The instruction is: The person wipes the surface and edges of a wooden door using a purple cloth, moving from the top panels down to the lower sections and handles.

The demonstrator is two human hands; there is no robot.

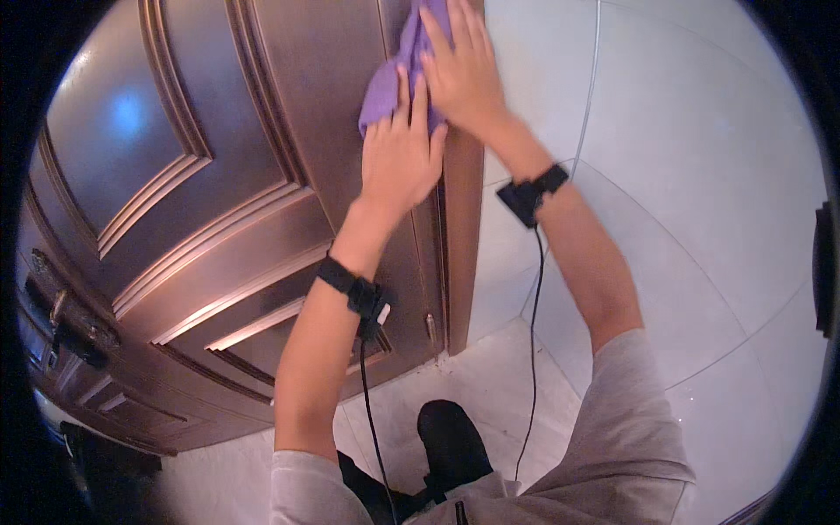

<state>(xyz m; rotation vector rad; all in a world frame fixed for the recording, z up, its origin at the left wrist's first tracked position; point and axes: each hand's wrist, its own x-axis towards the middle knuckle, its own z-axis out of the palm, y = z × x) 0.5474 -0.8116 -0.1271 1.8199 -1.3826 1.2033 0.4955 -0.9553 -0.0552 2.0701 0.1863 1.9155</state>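
Note:
A purple cloth point(382, 95) lies against the upper right edge of a brown panelled door point(289, 59), by its frame. My left hand point(403, 151) is laid on the lower part of the cloth, fingers pointing up and slightly apart. Higher and to the right, my right hand point(462, 75) presses on the same cloth with its fingers spread over it. The two hands nearly meet at the fingertips of the left. Part of the cloth is hidden under the fingers, and its top runs out of the picture. Whether the fingers grip the cloth or only press it is unclear.
A pale tiled wall point(656, 216) stands right of the brown door frame point(464, 262). The door handle point(59, 308) is at the far left. Below are a light floor point(518, 387) and a black shoe point(453, 433). Black cables hang from both wrist straps.

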